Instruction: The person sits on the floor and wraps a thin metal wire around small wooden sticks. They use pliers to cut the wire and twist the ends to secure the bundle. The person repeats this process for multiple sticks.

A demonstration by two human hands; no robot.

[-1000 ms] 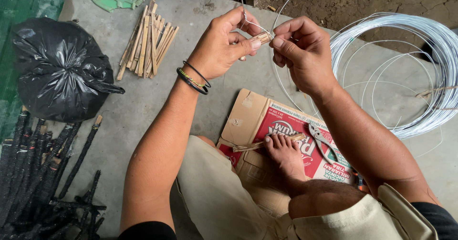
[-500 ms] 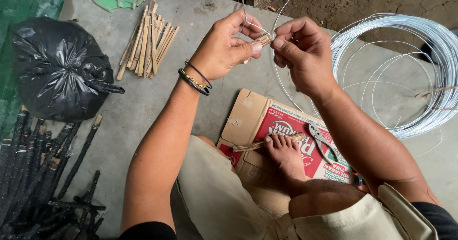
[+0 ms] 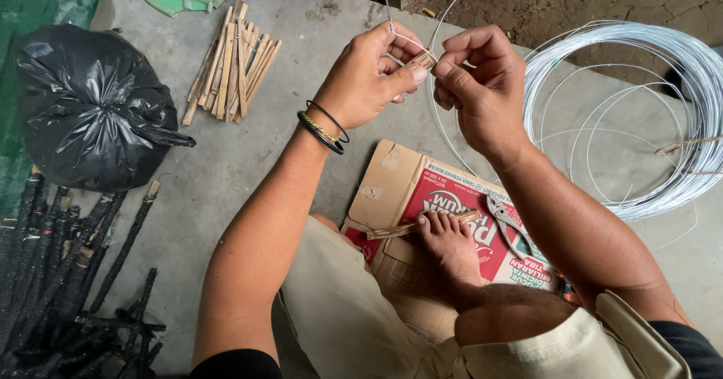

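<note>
Thin silvery wire (image 3: 410,41) is pinched with a small wooden stick (image 3: 422,61) between both hands at the upper middle of the frame. The left hand (image 3: 369,74) grips the stick between thumb and fingers, wire looped over its fingertips; the right hand (image 3: 482,77) pinches the stick's other end, fingers curled tight. It looks like the wire is being wound or tied round the stick, and the next move would call for a firm hold on the stick while the wire is pulled snug.

The wire runs off to a big wire coil (image 3: 640,115) at the right. Below the hands, a flattened cardboard box (image 3: 422,191) lies under a bare foot (image 3: 448,243), with pliers (image 3: 508,221) on it. A bundle of sticks (image 3: 233,62) sits at upper left, a black plastic bag (image 3: 90,111) at left, and dark coated rods (image 3: 53,273) at lower left.
</note>
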